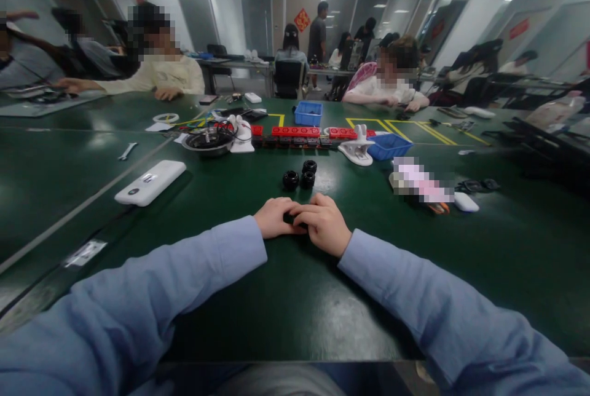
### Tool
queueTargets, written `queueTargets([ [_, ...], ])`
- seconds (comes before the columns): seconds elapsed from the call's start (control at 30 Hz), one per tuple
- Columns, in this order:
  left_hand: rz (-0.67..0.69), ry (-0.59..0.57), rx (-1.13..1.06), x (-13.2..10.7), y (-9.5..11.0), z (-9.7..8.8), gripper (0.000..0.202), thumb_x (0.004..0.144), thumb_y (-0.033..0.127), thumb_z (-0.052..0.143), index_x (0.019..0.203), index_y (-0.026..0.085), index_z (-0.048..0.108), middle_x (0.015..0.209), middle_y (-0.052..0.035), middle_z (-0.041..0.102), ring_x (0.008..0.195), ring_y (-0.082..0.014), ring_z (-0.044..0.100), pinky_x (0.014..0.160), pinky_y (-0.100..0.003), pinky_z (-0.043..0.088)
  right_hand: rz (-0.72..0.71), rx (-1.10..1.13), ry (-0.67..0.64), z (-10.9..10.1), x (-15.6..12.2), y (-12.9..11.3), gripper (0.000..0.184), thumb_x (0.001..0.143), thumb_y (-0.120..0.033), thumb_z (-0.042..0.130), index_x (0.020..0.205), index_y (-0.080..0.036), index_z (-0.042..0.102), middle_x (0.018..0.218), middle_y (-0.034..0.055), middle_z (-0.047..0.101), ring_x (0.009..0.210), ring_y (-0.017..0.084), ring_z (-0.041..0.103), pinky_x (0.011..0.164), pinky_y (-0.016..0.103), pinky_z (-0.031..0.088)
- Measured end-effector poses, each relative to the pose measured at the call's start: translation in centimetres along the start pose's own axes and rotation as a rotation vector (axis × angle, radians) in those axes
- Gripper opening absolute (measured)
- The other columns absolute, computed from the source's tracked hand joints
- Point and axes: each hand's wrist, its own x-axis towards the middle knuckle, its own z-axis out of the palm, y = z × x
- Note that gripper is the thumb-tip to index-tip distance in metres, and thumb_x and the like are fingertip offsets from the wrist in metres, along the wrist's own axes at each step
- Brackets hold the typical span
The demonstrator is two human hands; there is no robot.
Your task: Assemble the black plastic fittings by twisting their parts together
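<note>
My left hand (pixel 275 216) and my right hand (pixel 324 222) meet just above the green table (pixel 286 297), fingers closed together around a small black part (pixel 289 218). Most of that part is covered by my fingers, so its kind is hard to make out. Just beyond my fingertips sit three small black wheels, like toy car tyres: one wheel (pixel 291 180) on the left, another wheel (pixel 308 180) beside it, and a third wheel (pixel 309 166) behind.
A white power bank (pixel 151 182) lies to the left, with a wrench (pixel 128 150) behind it. Farther back are a metal bowl (pixel 193 145) with wires, red-and-black strips (pixel 295 131), a white clamp (pixel 358 149) and blue bins (pixel 391 146). Co-workers sit across the table.
</note>
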Motion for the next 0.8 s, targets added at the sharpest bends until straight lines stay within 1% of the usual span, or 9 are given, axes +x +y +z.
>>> queueTargets([
  [0.1,0.013,0.004,0.035,0.0,0.0,-0.1,0.033,0.067,0.049,0.067,0.078,0.019,0.060,0.077,0.0008,0.054,0.073,-0.0161,0.052,0.065,-0.025,0.037,-0.013,0.027,0.003,0.4,-0.2,-0.1,0.028,0.080,-0.009,0.049,0.066,-0.022,0.069,0.081,0.0004,0.067,0.071,0.016,0.044,0.066,0.031,0.032],
  [0.23,0.023,0.003,0.054,0.1,-0.1,0.0,0.028,0.067,0.041,0.068,0.081,0.018,0.059,0.079,0.0002,0.056,0.076,-0.0170,0.052,0.065,-0.025,0.037,-0.033,0.031,0.001,0.8,-0.5,-0.3,0.031,0.081,-0.007,0.048,0.060,-0.021,0.066,0.064,0.0001,0.061,0.067,0.014,0.042,0.064,0.029,0.032],
  [0.43,0.027,0.015,0.052,0.0,-0.2,0.0,0.025,0.068,0.039,0.067,0.076,0.018,0.057,0.075,0.0013,0.053,0.072,-0.0156,0.051,0.062,-0.025,0.035,0.011,0.018,-0.019,1.1,-0.7,-0.1,0.033,0.078,-0.006,0.046,0.055,-0.020,0.064,0.060,0.0009,0.059,0.066,0.015,0.043,0.065,0.030,0.034],
  [0.5,0.036,0.022,0.048,0.0,-0.1,0.0,0.025,0.068,0.038,0.067,0.074,0.017,0.056,0.073,0.0015,0.052,0.070,-0.0148,0.050,0.061,-0.024,0.034,-0.008,0.024,-0.005,1.1,-0.7,0.0,0.032,0.077,-0.006,0.046,0.054,-0.020,0.063,0.058,0.0010,0.058,0.066,0.015,0.042,0.064,0.030,0.033],
  [0.6,0.053,0.026,0.046,-0.1,-0.1,0.0,0.027,0.068,0.040,0.068,0.073,0.016,0.055,0.072,0.0015,0.052,0.069,-0.0144,0.049,0.061,-0.024,0.033,-0.053,0.051,0.053,0.8,-0.8,-0.2,0.032,0.077,-0.008,0.043,0.051,-0.019,0.060,0.056,0.0017,0.056,0.065,0.015,0.043,0.063,0.030,0.032],
  [0.7,0.054,0.021,0.054,-0.1,0.0,0.0,0.033,0.069,0.047,0.067,0.076,0.016,0.056,0.074,0.0007,0.053,0.070,-0.0150,0.049,0.063,-0.025,0.034,-0.072,0.068,0.146,-0.1,-1.0,-0.5,0.030,0.078,-0.012,0.038,0.058,-0.019,0.059,0.062,0.0031,0.058,0.070,0.017,0.045,0.066,0.031,0.034],
  [0.73,0.052,0.017,0.056,-0.1,0.0,0.0,0.035,0.070,0.050,0.066,0.078,0.017,0.057,0.074,0.0004,0.054,0.070,-0.0154,0.050,0.063,-0.026,0.035,-0.065,0.075,0.194,-0.4,-1.0,-0.5,0.028,0.078,-0.013,0.037,0.064,-0.019,0.060,0.068,0.0038,0.060,0.073,0.017,0.047,0.069,0.032,0.035],
  [0.8,0.052,0.010,0.061,-0.1,-0.1,0.0,0.039,0.070,0.054,0.064,0.081,0.017,0.058,0.076,-0.0003,0.055,0.072,-0.0165,0.051,0.065,-0.027,0.036,-0.003,0.073,0.284,-0.7,-0.9,-0.3,0.022,0.081,-0.019,0.038,0.079,-0.017,0.060,0.081,0.0061,0.061,0.079,0.018,0.049,0.074,0.034,0.036],
])
